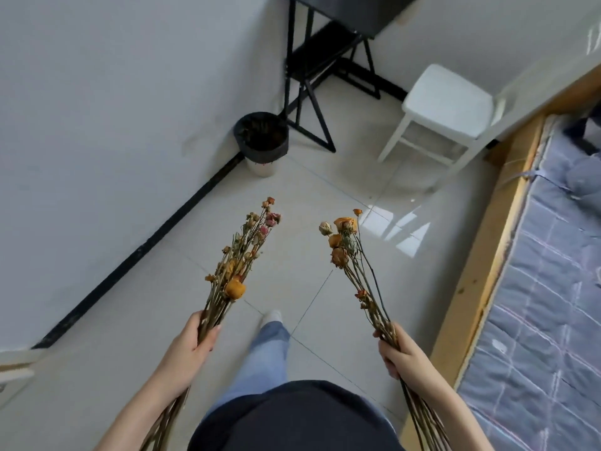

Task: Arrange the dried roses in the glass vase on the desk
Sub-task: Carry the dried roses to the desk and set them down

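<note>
I see the dried roses split into two bunches over the tiled floor (302,190). My left hand (195,340) grips the left bunch (239,258) by its stems, and my right hand (398,353) grips the right bunch (349,255), heads pointing away from me. Ahead stand a lined bin (261,141), the black counter (367,14) and a white stool (447,99). The bed (536,288) runs along my right.

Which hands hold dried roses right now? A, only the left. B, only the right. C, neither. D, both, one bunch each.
D: the left hand grips the left bunch by its stems, and the right hand grips the right bunch.
</note>
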Demonstrator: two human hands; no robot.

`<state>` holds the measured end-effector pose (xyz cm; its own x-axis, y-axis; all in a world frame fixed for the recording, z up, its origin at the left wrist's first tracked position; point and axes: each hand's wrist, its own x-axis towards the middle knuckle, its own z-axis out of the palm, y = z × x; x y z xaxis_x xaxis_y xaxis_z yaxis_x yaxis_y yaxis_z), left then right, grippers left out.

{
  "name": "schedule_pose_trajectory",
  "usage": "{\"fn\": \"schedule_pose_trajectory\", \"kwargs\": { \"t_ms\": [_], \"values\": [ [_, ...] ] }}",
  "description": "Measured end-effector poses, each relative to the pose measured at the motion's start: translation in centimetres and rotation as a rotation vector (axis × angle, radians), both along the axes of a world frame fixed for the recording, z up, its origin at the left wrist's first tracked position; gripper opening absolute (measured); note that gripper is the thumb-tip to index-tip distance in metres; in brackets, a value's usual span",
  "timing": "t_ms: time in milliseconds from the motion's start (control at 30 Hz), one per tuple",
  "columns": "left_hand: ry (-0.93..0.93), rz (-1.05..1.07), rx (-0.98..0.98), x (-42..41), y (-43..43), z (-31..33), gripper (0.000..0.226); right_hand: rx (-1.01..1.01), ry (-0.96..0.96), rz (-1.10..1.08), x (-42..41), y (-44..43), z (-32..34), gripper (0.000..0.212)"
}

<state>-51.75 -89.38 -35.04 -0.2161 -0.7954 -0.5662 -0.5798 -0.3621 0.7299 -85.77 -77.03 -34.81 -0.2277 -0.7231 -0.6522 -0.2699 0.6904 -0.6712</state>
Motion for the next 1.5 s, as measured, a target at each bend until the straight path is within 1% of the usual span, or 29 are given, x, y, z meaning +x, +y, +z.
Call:
{"fn": "schedule_pose_trajectory", "kwargs": {
  "t_ms": [133,267,433,600,700,833,867,1000,1067,1300,1400,1500],
  "values": [
    [0.016,-0.134,0.015,-4.9,-8.1,1.0,0.032,-0.017,0.02,-0.116,-2.8,-4.0,0.8,0.014],
    [0.013,-0.235,0.007,-9.3,-14.1,1.5,0.032,-0.022,0.031,-0.203,-5.3,-7.5,1.1,0.013],
    [-0.012,-0.298,0.053,-15.3,-20.1,1.4,0.028,-0.022,0.018,-0.272,-9.9,-12.5,0.5,0.014],
    [-0.006,-0.299,0.048,-23.0,-25.5,0.5,0.028,-0.036,0.022,-0.28,-17.3,-18.6,-0.2,0.014],
    [-0.012,-0.272,0.051,-28.6,-28.7,0.3,0.029,-0.043,0.031,-0.249,-23.0,-22.3,-0.1,0.015],
    [-0.01,-0.224,0.039,-36.0,-33.0,0.3,0.044,-0.043,0.06,-0.2,-31.1,-26.9,0.6,0.014],
    [0.006,-0.21,0.037,-37.6,-34.0,0.4,0.045,-0.048,0.066,-0.201,-32.9,-27.9,0.9,0.014],
    [0.066,-0.206,0.011,-43.1,-37.9,1.3,0.021,-0.055,0.062,-0.213,-38.6,-31.6,1.6,0.014],
    [0.087,-0.211,0.01,-45.5,-40.1,1.6,0.021,-0.06,0.039,-0.218,-40.9,-33.7,1.6,0.014],
    [0.105,-0.246,0.004,-52.8,-49.2,0.7,0.031,-0.047,0.035,-0.268,-47.4,-42.2,0.5,0.016],
    [0.101,-0.28,-0.011,-56.2,-54.3,-0.1,0.019,-0.036,0.023,-0.309,-50.6,-46.5,0.4,0.017],
    [0.101,-0.313,-0.031,-59.6,-59.6,0.0,0.015,-0.048,0.023,-0.343,-53.5,-51.3,1.0,0.019]
  ]
}}
